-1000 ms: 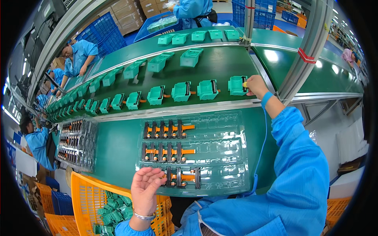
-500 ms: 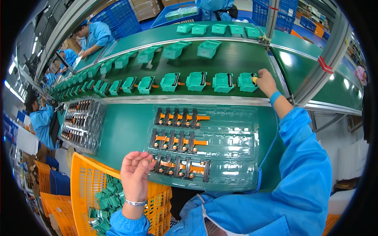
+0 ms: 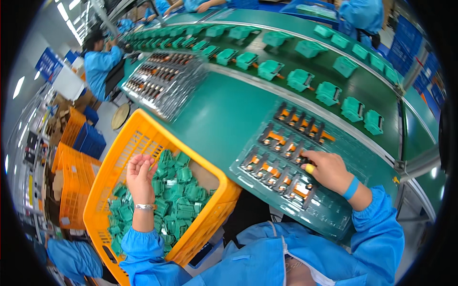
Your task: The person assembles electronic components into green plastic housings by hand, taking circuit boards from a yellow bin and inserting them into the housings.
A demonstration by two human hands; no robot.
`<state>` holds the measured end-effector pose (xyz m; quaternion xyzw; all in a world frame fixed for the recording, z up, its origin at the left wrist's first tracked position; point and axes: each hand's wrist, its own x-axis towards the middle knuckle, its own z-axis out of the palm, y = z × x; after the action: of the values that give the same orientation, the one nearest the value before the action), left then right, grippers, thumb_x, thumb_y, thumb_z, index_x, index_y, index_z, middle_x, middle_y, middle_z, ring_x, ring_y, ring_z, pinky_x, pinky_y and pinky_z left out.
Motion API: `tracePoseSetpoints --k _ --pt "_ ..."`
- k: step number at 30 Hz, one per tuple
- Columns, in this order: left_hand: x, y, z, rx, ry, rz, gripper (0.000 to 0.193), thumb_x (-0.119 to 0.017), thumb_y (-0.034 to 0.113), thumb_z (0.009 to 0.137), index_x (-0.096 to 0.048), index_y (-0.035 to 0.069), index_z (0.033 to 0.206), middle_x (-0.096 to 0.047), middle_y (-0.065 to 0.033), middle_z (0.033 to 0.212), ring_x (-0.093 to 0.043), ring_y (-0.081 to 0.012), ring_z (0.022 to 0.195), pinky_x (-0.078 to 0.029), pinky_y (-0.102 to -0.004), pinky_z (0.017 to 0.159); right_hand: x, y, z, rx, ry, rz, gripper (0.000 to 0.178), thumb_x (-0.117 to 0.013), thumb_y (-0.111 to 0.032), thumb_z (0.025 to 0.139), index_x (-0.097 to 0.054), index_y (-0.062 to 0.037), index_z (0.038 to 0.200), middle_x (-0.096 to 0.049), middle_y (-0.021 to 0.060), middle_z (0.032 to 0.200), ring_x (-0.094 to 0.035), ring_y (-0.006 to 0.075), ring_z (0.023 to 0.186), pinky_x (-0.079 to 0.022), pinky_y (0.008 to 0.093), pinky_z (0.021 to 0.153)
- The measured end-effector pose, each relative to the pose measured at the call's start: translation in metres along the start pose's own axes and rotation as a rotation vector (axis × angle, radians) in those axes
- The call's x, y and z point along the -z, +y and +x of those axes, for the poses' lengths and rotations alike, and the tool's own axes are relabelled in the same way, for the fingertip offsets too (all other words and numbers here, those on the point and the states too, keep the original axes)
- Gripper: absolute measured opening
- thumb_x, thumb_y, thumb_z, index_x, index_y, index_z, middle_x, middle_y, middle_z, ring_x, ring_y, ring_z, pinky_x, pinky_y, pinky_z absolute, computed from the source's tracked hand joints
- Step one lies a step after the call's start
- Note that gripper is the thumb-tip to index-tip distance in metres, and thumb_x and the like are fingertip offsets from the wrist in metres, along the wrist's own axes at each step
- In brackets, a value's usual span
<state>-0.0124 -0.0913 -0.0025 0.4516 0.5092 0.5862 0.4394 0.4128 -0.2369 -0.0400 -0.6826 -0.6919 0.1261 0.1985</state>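
My left hand (image 3: 140, 177) hovers over the yellow crate (image 3: 125, 125), fingers loosely curled and apart, with nothing visible in them. Below it, in the crate, lies a heap of green plastic housings (image 3: 183, 194). My right hand (image 3: 328, 170), a yellow cover on one finger and a blue band at the wrist, reaches onto a clear plastic tray (image 3: 329, 209). Its thumb and fingers pinch the end of a black part with an orange ribbon cable (image 3: 301, 158). Other such parts stand in rows in the tray; my fingers partly hide the middle row.
Beyond the tray runs a green conveyor (image 3: 291, 62) carrying rows of green housings, behind a metal rail (image 3: 334, 119). A stack of filled clear trays (image 3: 162, 81) sits at the left. A metal post (image 3: 416, 71) stands at right. Co-workers in blue sit farther off.
The view has swung left and down. My right hand has left a housing on the conveyor and come down to the tray's parts. My left hand has moved from the tray's edge over the crate.
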Motion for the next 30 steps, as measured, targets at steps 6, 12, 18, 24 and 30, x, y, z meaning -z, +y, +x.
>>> tracePoseSetpoints --k 6,12,18,24,30 --pt "0.091 -0.099 0.000 0.347 -0.150 0.552 0.029 -0.063 0.008 0.080 -0.055 0.005 0.107 -0.061 -0.0068 0.095 -0.060 -0.0160 0.085 -0.053 -0.0289 0.068 0.001 -0.005 0.006 -0.211 0.033 0.316 0.023 -0.072 -0.018 0.076 -0.054 -0.0052 0.082 -0.059 0.0068 0.062 -0.057 0.0176 0.053 -0.045 0.0290 0.050" --pt "0.033 -0.213 -0.015 0.196 -0.780 1.088 0.049 -0.069 0.024 0.075 -0.053 0.002 0.116 -0.061 -0.0151 0.106 -0.061 -0.0260 0.093 -0.050 -0.0352 0.079 -0.010 0.021 -0.007 -0.359 0.162 0.872 0.015 -0.062 0.000 0.081 -0.048 -0.0051 0.083 -0.054 0.0010 0.075 -0.053 0.0067 0.066 -0.045 0.0212 0.055" --pt "0.011 -0.289 -0.009 0.148 -1.026 1.217 0.056 -0.071 0.028 0.070 -0.054 0.003 0.117 -0.060 -0.0174 0.109 -0.058 -0.0328 0.099 -0.046 -0.0384 0.088 0.012 -0.001 -0.040 -0.384 0.368 0.997 0.021 -0.058 0.001 0.083 -0.040 -0.0089 0.082 -0.051 0.0016 0.076 -0.053 0.0087 0.066 -0.046 0.0225 0.056" --pt "0.025 -0.345 -0.005 0.115 -1.110 1.413 0.052 -0.070 0.028 0.067 -0.059 0.005 0.113 -0.058 -0.0169 0.113 -0.054 -0.0327 0.107 -0.043 -0.0382 0.092 -0.003 -0.007 -0.052 -0.387 0.494 1.012 0.021 -0.059 -0.002 0.084 -0.039 -0.0097 0.083 -0.050 0.0029 0.077 -0.054 0.0109 0.069 -0.046 0.0230 0.054" --pt "0.001 -0.312 -0.007 -0.074 -1.317 1.324 0.062 -0.074 0.032 0.062 -0.056 0.010 0.117 -0.055 -0.0148 0.115 -0.053 -0.0316 0.108 -0.043 -0.0382 0.094 -0.012 -0.001 -0.056 -0.364 0.544 1.028 0.021 -0.059 -0.001 0.084 -0.040 -0.0091 0.083 -0.049 0.0024 0.078 -0.057 0.0119 0.073 -0.048 0.0237 0.054"
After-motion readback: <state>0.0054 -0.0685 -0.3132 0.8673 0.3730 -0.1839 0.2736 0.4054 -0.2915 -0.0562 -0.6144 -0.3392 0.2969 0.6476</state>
